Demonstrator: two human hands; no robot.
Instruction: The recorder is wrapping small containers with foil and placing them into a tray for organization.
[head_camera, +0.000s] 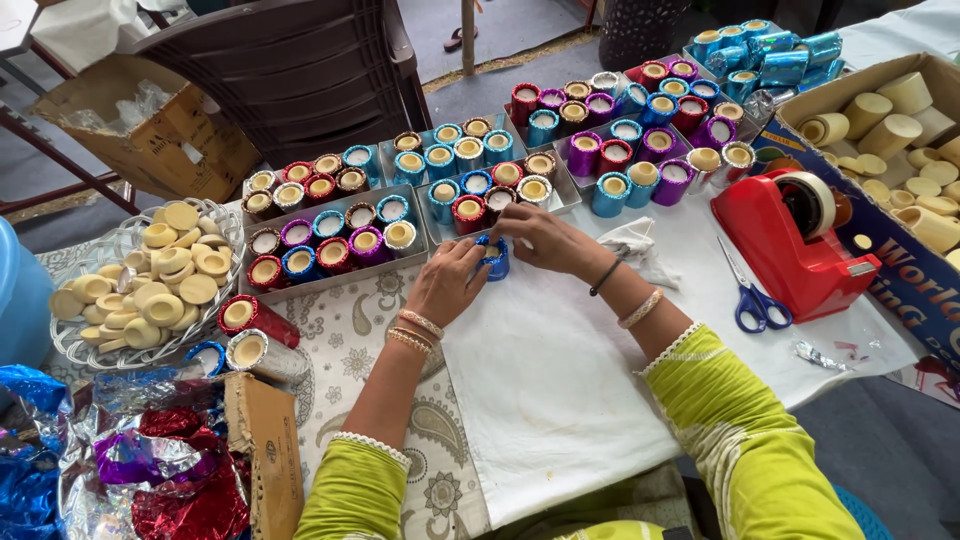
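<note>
Packages: a brown cardboard box (160, 140) at far left; a blue printed carton (905, 280) at right, behind a red tape dispenser (790, 240). Centre: left hand (447, 282) and right hand (540, 238), both closed on one small blue foil-wrapped cup (494, 258), held just above the white cloth (540, 370), beside the steel tray (330, 285) of coloured cups.

At your far left sits a brown cardboard box (150, 130); at your right, a blue printed carton (905, 270) of tan cylinders.
</note>
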